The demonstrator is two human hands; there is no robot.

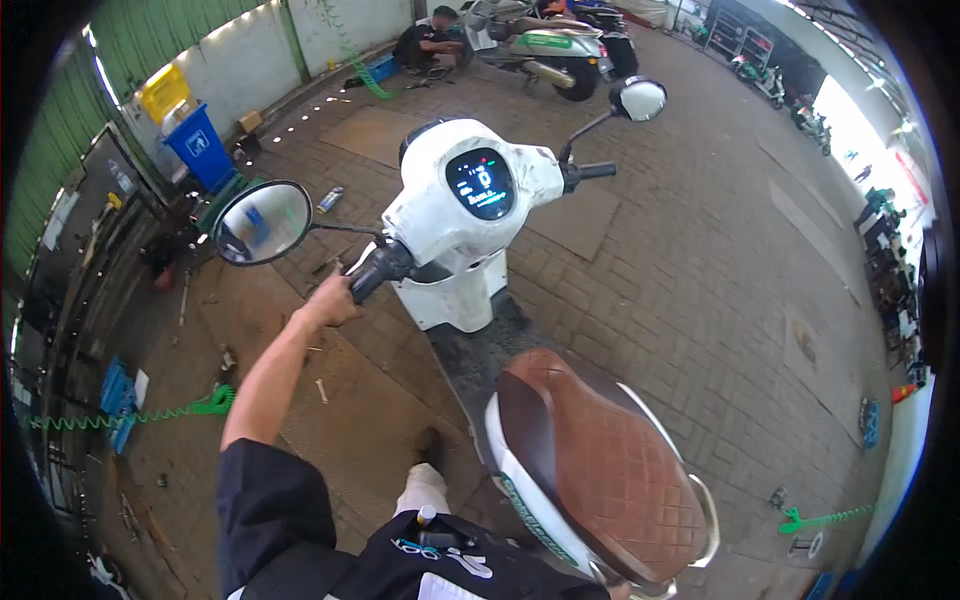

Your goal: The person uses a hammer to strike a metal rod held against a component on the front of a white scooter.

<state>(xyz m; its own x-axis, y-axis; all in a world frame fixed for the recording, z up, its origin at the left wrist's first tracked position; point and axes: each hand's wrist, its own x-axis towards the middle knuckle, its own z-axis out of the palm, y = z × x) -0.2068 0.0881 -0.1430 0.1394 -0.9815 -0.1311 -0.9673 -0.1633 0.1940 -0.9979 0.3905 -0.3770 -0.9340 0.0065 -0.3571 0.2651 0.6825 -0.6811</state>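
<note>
A white scooter [432, 190] stands in front of me and to my right, its round display [480, 184] lit. My left hand [334, 301] is closed around the outer end of the scooter's black left handlebar grip [376, 274]. Below and to the right lies the brown quilted seat [600, 460], with a pale grab rail [709, 515] at its rear. Only a sliver of my right hand [621, 592] shows at the lower edge, beside the seat's rear; its fingers are hidden. The right handlebar grip [597, 170] has no hand on it.
A blue bin [200, 150] stands by the left wall. Green coiled hoses [150, 416] and loose tools, including a wrench [321, 390], lie on the left. Another person [428, 42] crouches at the back beside a parked scooter [545, 45]. More scooters line the far right.
</note>
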